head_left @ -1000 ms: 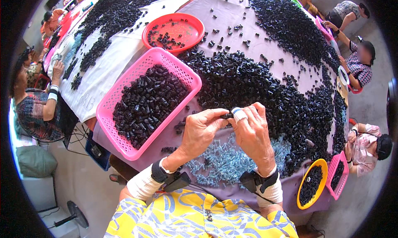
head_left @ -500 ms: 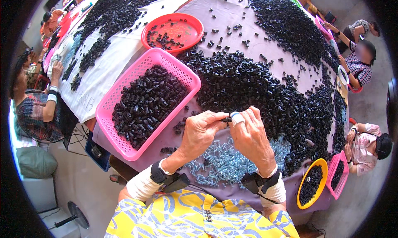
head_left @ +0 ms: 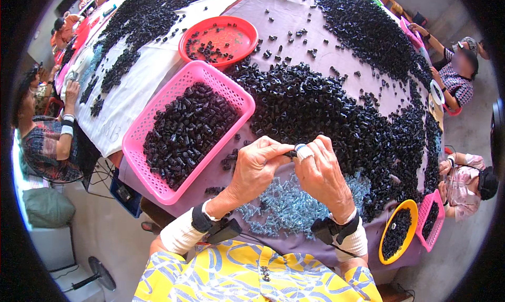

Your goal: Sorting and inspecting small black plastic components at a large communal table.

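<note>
My left hand (head_left: 251, 168) and my right hand (head_left: 325, 180) meet fingertip to fingertip above the table. Pinched between them is a small black plastic part (head_left: 291, 154), mostly covered by the fingers. White tape with a blue stripe wraps one right finger. Under my wrists and palms lies a spread of small clear-bluish coil springs (head_left: 281, 215). Beyond my hands spreads a large heap of small black plastic parts (head_left: 310, 107). A pink perforated basket (head_left: 138, 157), left of my left hand, holds many black parts.
A red round tray (head_left: 239, 36) with some black parts stands behind the basket. At the right front are a yellow bowl (head_left: 383, 248) and a smaller pink basket (head_left: 436, 233), both holding black parts. Other people sit around the table's left and right sides.
My hands stay together on the black part; the right hand has shifted very slightly to the right. At the far right, other people have moved a little.
</note>
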### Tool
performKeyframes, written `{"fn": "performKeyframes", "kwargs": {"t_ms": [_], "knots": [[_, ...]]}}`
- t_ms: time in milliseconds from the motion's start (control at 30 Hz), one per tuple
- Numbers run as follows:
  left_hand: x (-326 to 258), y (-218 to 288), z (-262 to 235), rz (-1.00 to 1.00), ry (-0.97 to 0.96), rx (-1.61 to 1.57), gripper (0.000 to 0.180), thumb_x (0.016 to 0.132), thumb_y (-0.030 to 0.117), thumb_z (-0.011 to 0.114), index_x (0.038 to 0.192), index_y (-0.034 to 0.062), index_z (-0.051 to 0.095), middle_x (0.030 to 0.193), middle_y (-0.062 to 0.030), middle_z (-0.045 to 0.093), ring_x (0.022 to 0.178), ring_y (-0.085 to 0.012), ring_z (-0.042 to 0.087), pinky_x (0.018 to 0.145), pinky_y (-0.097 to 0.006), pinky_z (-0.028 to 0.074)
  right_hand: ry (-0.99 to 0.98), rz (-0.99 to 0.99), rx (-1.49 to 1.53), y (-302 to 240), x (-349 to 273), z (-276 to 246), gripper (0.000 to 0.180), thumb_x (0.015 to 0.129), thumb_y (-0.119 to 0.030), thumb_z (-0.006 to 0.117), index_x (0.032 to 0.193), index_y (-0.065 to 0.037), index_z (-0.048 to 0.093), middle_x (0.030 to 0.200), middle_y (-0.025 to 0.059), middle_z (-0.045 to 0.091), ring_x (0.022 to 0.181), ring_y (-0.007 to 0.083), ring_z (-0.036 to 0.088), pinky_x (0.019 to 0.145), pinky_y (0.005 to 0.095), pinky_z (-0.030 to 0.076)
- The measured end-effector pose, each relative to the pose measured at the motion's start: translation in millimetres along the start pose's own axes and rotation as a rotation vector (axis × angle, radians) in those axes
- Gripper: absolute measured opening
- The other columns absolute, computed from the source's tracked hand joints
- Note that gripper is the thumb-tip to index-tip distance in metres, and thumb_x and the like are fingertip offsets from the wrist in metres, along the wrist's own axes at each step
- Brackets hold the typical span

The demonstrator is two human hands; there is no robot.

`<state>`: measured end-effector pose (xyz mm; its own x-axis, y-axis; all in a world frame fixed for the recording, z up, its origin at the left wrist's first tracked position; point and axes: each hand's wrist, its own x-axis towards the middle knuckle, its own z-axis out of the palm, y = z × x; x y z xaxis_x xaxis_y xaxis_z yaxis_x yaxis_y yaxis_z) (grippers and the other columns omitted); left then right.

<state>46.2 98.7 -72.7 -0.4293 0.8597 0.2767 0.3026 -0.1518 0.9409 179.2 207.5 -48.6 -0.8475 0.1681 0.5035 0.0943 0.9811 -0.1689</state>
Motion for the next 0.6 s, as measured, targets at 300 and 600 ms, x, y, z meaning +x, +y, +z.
{"fn": "performKeyframes", "kwargs": {"t_ms": [300, 600], "knots": [[-1, -3, 0, 0.003, -0.005, -0.021, 0.031, 0.072, -0.008, 0.067, 0.101, 0.0035, 0.07, 0.082, -0.0071, 0.064, 0.075, -0.0144, 0.059, 0.067, -0.026, 0.047, -0.025, -0.032, 0.05, 3, -2, 1, 0.012, 0.071, 0.001, 0.059, 0.079, 0.001, 0.049, 0.07, 0.0111, 0.049, 0.069, 0.0268, 0.052, 0.078, 0.0425, 0.043], [4, 2, 0, 0.018, -0.053, 0.041, 0.028, 0.074, -0.006, 0.067, 0.101, 0.0029, 0.07, 0.084, -0.0078, 0.065, 0.076, -0.0138, 0.059, 0.068, -0.026, 0.047, -0.094, -0.027, 0.101, 14, -6, -2, 0.015, 0.068, 0.0, 0.062, 0.078, -0.001, 0.051, 0.071, 0.0092, 0.051, 0.071, 0.0259, 0.054, 0.08, 0.0416, 0.042]]}}
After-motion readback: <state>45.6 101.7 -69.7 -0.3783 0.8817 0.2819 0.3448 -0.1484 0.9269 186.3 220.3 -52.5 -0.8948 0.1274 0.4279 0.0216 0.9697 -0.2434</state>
